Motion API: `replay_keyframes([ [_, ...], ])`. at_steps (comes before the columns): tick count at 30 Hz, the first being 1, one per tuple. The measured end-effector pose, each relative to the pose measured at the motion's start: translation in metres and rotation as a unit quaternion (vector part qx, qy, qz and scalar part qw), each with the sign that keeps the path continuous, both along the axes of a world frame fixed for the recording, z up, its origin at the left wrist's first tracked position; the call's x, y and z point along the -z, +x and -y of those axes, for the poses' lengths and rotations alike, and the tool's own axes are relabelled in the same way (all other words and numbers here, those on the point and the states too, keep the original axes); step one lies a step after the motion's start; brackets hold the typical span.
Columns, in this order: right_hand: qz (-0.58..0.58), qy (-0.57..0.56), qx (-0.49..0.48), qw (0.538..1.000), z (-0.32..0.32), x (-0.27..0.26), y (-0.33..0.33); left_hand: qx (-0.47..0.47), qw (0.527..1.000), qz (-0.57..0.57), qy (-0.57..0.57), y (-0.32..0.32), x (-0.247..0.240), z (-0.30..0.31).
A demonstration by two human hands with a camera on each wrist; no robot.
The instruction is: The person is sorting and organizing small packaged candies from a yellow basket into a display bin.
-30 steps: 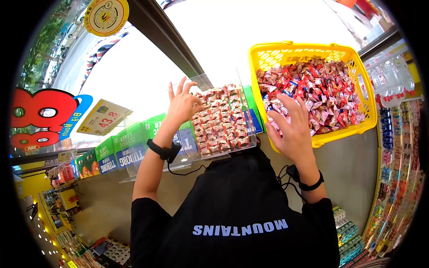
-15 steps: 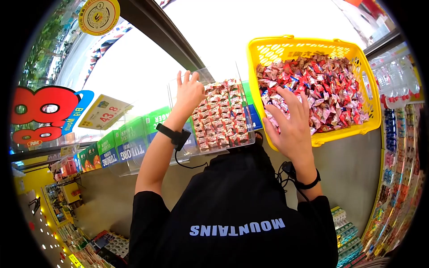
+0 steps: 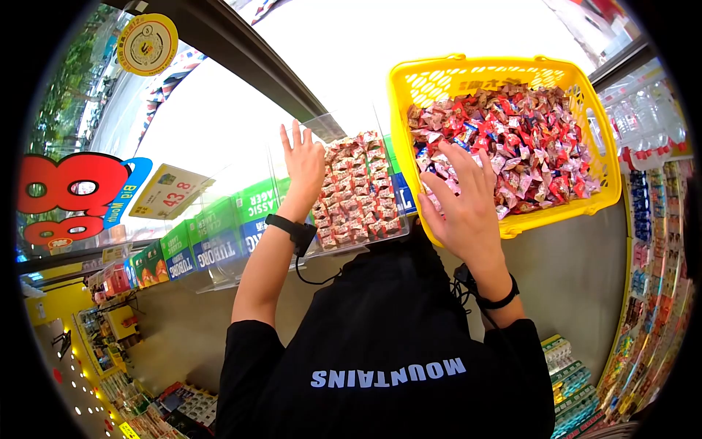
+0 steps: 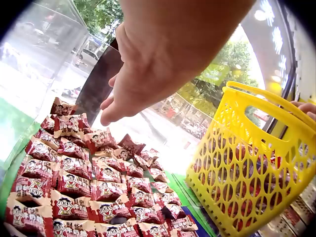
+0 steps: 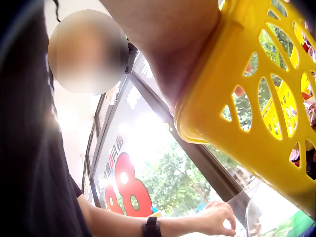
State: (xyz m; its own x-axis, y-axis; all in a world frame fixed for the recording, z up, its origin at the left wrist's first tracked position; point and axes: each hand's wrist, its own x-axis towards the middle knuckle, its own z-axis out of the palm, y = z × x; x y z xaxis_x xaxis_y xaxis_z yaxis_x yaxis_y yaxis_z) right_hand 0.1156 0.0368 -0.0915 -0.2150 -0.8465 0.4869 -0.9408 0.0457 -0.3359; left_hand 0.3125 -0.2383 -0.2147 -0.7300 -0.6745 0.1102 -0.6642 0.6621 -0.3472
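Observation:
Wrapped candies [image 3: 356, 190] with red-and-cream wrappers and a cartoon face lie in neat rows inside a clear plastic box [image 3: 369, 245]. My left hand [image 3: 306, 168] hovers over the box's left side, fingers extended away from me. In the left wrist view, that hand [image 4: 153, 69] hangs above the far end of the rows, and no candy shows in it. My right hand [image 3: 468, 212] lies over the near left rim of a yellow basket [image 3: 616, 175], its spread fingers over a heap of loose pink, red and brown candies [image 3: 512, 154]. The basket rim partly hides this hand in the right wrist view.
Green and blue beer cartons [image 3: 219, 238] line up under and left of the box. Another clear bin [image 3: 219, 274] and a price sign [image 3: 170, 192] sit further left. A window frame [image 3: 256, 66] runs behind. Water bottles [image 3: 651, 121] stand beyond the basket.
My left hand has drawn back from the candies toward the box's left side, and its fingers have straightened. My right hand stays at the basket rim. The head view has shifted slightly.

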Motion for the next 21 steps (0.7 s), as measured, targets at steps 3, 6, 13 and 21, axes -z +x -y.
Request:
replay_keyframes([
  [3,0.000,0.000,-0.001,1.000,0.000,0.000,0.001,-0.020,1.000,0.010,0.020,0.001,-0.006,-0.006],
  [6,-0.003,-0.002,-0.007,1.000,0.000,-0.001,0.000,-0.014,0.998,-0.020,0.064,0.005,-0.029,-0.020],
  [13,-0.036,0.007,0.032,0.999,-0.020,-0.023,-0.040,0.039,0.984,-0.131,0.117,0.034,-0.059,-0.038],
  [21,-0.169,0.165,0.138,0.962,-0.035,-0.065,-0.153,0.027,0.966,-0.195,0.170,0.083,-0.043,-0.037],
])
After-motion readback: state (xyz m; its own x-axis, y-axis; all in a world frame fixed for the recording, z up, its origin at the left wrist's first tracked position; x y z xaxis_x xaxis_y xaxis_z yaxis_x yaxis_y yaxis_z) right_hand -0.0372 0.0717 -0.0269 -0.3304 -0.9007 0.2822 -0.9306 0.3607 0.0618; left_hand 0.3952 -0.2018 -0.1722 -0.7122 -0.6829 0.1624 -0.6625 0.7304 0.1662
